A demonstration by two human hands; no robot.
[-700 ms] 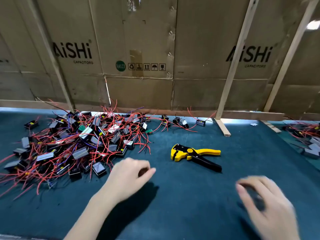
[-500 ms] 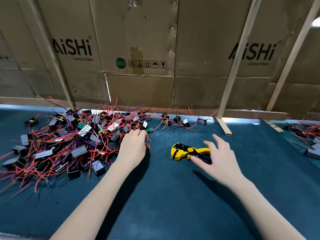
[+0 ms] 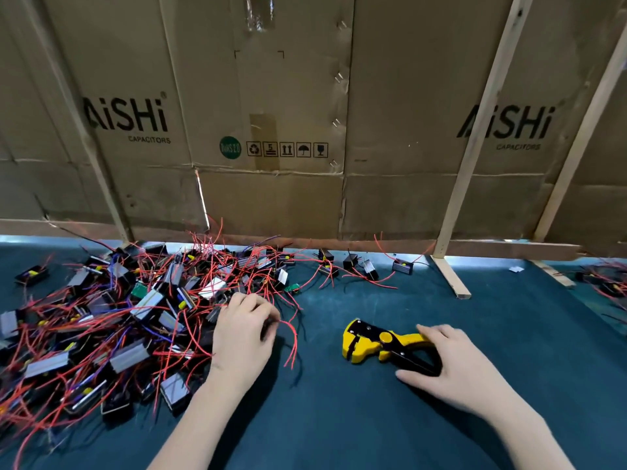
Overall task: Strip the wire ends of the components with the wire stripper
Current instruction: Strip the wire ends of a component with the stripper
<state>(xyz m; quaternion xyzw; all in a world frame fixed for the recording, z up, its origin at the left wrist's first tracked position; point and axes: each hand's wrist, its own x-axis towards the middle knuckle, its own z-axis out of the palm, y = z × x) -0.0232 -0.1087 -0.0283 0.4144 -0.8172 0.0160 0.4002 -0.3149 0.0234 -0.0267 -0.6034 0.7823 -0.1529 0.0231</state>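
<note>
The left hand (image 3: 242, 329) pinches a thin red wire (image 3: 291, 340) at the heap of small black components (image 3: 112, 320) on the surface's left side — picking one out; the right hand (image 3: 451, 364) closes around the yellow-and-black wire stripper (image 3: 376, 346) mid-surface, ready to lift.

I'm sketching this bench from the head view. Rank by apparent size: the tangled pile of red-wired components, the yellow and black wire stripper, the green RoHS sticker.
1. Tangled pile of red-wired components, by far the largest.
2. Yellow and black wire stripper, partly covered by the right hand.
3. Round green RoHS sticker on the cardboard; it is farther away, so this shows apparent size only.
</note>
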